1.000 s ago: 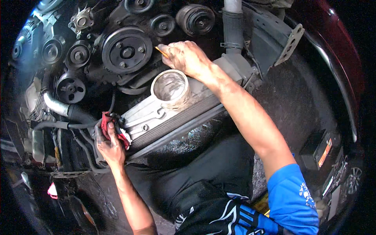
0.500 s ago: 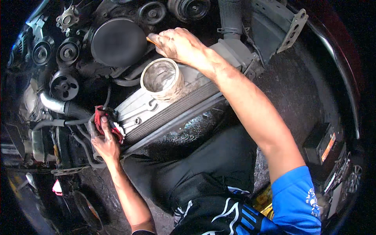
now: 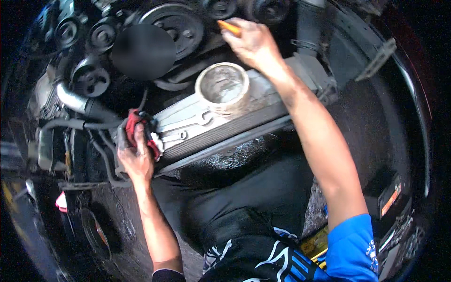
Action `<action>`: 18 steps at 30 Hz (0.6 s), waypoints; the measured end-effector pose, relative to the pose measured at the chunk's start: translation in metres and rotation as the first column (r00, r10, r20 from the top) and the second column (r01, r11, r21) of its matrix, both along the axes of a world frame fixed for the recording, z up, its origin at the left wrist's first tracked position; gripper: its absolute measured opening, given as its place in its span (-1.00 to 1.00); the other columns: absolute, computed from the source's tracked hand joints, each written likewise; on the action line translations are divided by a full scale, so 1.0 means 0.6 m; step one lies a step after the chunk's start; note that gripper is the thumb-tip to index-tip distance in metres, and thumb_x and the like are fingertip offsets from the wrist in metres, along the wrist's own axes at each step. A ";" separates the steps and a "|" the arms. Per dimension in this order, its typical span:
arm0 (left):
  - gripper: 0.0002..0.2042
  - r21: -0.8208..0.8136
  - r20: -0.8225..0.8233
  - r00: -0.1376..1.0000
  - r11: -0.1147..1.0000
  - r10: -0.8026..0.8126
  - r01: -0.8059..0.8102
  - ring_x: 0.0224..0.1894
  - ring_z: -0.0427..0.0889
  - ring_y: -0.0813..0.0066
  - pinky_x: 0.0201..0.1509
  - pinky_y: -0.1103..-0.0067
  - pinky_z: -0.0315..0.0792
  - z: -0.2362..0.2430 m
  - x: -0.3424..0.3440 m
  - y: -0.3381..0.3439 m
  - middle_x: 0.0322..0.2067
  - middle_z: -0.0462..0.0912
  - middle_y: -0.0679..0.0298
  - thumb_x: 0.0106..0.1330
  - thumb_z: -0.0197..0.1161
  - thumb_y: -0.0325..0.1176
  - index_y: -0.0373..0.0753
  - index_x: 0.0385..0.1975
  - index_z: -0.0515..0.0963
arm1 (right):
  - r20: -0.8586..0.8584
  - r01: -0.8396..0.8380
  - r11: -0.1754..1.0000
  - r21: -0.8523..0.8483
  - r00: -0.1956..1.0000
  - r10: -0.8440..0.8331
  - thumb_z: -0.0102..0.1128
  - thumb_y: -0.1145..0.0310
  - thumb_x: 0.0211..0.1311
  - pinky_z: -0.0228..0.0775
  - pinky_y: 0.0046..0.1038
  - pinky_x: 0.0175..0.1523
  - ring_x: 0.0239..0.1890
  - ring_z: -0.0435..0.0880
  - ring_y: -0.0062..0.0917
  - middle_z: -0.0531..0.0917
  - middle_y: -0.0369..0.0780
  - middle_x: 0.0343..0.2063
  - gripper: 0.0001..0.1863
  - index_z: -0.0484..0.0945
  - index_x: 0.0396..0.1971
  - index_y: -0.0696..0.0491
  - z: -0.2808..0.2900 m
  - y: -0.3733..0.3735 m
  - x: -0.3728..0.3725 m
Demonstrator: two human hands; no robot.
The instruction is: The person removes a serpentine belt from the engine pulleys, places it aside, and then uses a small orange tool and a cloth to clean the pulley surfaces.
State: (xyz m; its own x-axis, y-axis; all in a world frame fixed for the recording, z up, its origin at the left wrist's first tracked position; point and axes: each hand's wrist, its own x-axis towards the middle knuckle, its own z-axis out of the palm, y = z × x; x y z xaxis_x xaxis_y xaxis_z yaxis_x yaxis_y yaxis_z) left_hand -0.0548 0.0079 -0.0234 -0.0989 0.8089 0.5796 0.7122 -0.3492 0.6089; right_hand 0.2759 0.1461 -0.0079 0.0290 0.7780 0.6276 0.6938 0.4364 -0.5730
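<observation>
My left hand (image 3: 135, 152) is closed on a crumpled red cloth (image 3: 136, 121) with a white patch, at the left end of the radiator's top. My right hand (image 3: 253, 44) is raised above the far side of the radiator. It grips a slim orange stick-like thing (image 3: 229, 28), whose tip sticks out to the left; its exact kind is unclear. Below it, a round, open, dirty white tub (image 3: 222, 84) rests on the radiator (image 3: 188, 105). Between tub and cloth lie a larger open-ended wrench (image 3: 203, 118) and a smaller wrench with a ring end (image 3: 181, 135).
Beyond the radiator are engine pulleys (image 3: 91, 80), hoses (image 3: 101, 110) and a large ribbed wheel (image 3: 192, 30), partly behind a blurred dark oval. A metal bracket (image 3: 378, 58) juts out at right. A dark box (image 3: 383, 192) and scattered tools (image 3: 397, 235) lie at lower right.
The whole view has shifted, carrying the scene rightward. Relative to the tub, my right hand has moved right, and more of the orange thing shows. My left hand stays on the cloth.
</observation>
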 end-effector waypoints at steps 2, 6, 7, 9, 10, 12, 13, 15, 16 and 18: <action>-0.67 -0.015 -0.063 0.997 0.999 0.051 -0.052 -0.09 0.65 0.16 0.09 0.37 0.46 0.009 0.005 -0.001 -0.15 0.68 -0.01 0.46 0.20 -0.22 -0.36 0.03 0.55 | -0.011 0.008 1.000 -0.023 1.000 -0.008 0.20 0.06 0.22 0.59 -0.19 -0.02 -0.15 0.73 -0.08 0.72 0.02 -0.24 -0.57 0.65 -0.08 0.07 0.004 0.000 0.007; -0.69 -0.014 -0.018 0.998 0.998 0.066 -0.066 -0.14 0.67 0.07 0.01 0.34 0.47 0.003 -0.005 -0.003 -0.20 0.67 -0.02 0.43 0.23 -0.22 -0.32 -0.02 0.57 | -0.016 -0.027 0.996 -0.079 1.000 0.025 0.19 0.09 0.28 0.57 -0.30 -0.12 -0.22 0.74 -0.25 0.74 -0.07 -0.26 -0.59 0.65 -0.02 0.06 -0.001 0.008 0.018; -0.70 -0.020 -0.040 0.997 0.997 0.068 -0.069 -0.14 0.66 0.04 -0.01 0.33 0.48 0.003 -0.007 -0.003 -0.19 0.66 -0.02 0.41 0.25 -0.22 -0.32 -0.03 0.57 | -0.079 -0.032 0.986 -0.162 0.997 0.020 0.21 0.10 0.30 0.57 -0.36 -0.22 -0.33 0.75 -0.35 0.75 -0.12 -0.34 -0.59 0.66 0.00 0.06 0.000 0.011 0.021; -0.69 0.035 -0.045 0.998 0.999 0.034 -0.033 -0.13 0.65 0.00 -0.04 0.31 0.49 0.003 -0.003 0.000 -0.19 0.65 -0.02 0.39 0.28 -0.20 -0.30 -0.04 0.56 | -0.301 -0.157 0.911 -0.381 0.953 0.038 0.25 0.12 0.32 0.46 -0.53 -0.41 -0.52 0.62 -0.64 0.67 -0.28 -0.51 -0.60 0.66 0.02 0.04 0.008 0.008 0.033; -0.69 0.015 -0.048 0.997 0.998 0.059 -0.059 -0.13 0.64 -0.02 -0.05 0.29 0.48 0.007 -0.001 -0.003 -0.19 0.64 -0.02 0.38 0.29 -0.18 -0.29 -0.06 0.56 | -0.344 -0.124 0.911 -0.393 0.939 -0.021 0.27 0.14 0.33 0.34 -0.63 -0.51 -0.60 0.46 -0.77 0.56 -0.40 -0.57 -0.62 0.67 0.04 0.02 0.013 0.003 0.030; -0.67 0.020 -0.079 0.994 0.997 0.081 -0.079 -0.15 0.63 -0.02 -0.05 0.28 0.48 -0.003 -0.008 0.001 -0.21 0.63 -0.03 0.37 0.31 -0.17 -0.31 -0.06 0.56 | -0.379 -0.147 0.900 -0.411 0.925 -0.022 0.33 0.13 0.29 0.33 -0.62 -0.49 -0.58 0.46 -0.74 0.58 -0.42 -0.54 -0.59 0.67 0.04 0.04 0.022 0.001 0.035; -0.66 0.029 -0.094 0.992 0.996 0.088 -0.086 -0.15 0.63 -0.02 -0.06 0.28 0.47 -0.007 -0.005 0.004 -0.21 0.63 -0.03 0.36 0.32 -0.17 -0.32 -0.06 0.56 | -0.383 -0.131 0.897 -0.422 0.922 -0.046 0.35 0.12 0.26 0.32 -0.62 -0.47 -0.58 0.44 -0.75 0.58 -0.42 -0.53 -0.58 0.68 0.03 0.04 0.023 0.002 0.039; -0.65 0.024 -0.031 0.997 0.997 0.072 -0.071 -0.15 0.64 -0.01 -0.06 0.27 0.47 -0.007 -0.002 0.003 -0.21 0.63 -0.04 0.36 0.32 -0.20 -0.35 -0.04 0.55 | -0.359 -0.088 0.893 -0.442 0.930 -0.086 0.39 0.11 0.23 0.32 -0.60 -0.42 -0.55 0.44 -0.73 0.61 -0.39 -0.49 -0.58 0.71 0.00 0.03 0.022 0.012 0.035; -0.66 0.033 0.000 1.000 0.999 0.009 -0.009 -0.12 0.64 -0.01 -0.04 0.29 0.48 -0.002 0.001 0.005 -0.19 0.64 -0.04 0.37 0.31 -0.22 -0.35 -0.03 0.55 | -0.352 -0.080 0.888 -0.454 0.931 -0.096 0.41 0.08 0.20 0.32 -0.56 -0.40 -0.54 0.42 -0.73 0.60 -0.38 -0.49 -0.58 0.73 -0.04 0.02 0.021 0.019 0.040; -0.69 -0.013 -0.009 0.999 0.999 0.050 -0.050 -0.10 0.65 0.00 0.02 0.31 0.47 0.003 0.002 -0.002 -0.18 0.66 -0.03 0.39 0.28 -0.23 -0.32 -0.03 0.56 | -0.098 -0.009 0.947 -0.320 0.995 -0.024 0.33 -0.10 0.20 0.49 -0.44 -0.04 -0.23 0.72 -0.48 0.78 -0.17 -0.27 -0.51 0.73 -0.04 -0.03 0.013 0.046 0.059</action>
State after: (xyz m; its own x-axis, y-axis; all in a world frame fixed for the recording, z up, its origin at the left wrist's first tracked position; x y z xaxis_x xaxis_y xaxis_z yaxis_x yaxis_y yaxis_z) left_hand -0.0536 0.0070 -0.0217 -0.1345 0.8106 0.5700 0.7337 -0.3052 0.6071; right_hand 0.3113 0.1736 0.0000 0.0850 0.9367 0.3397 0.6285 0.2142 -0.7477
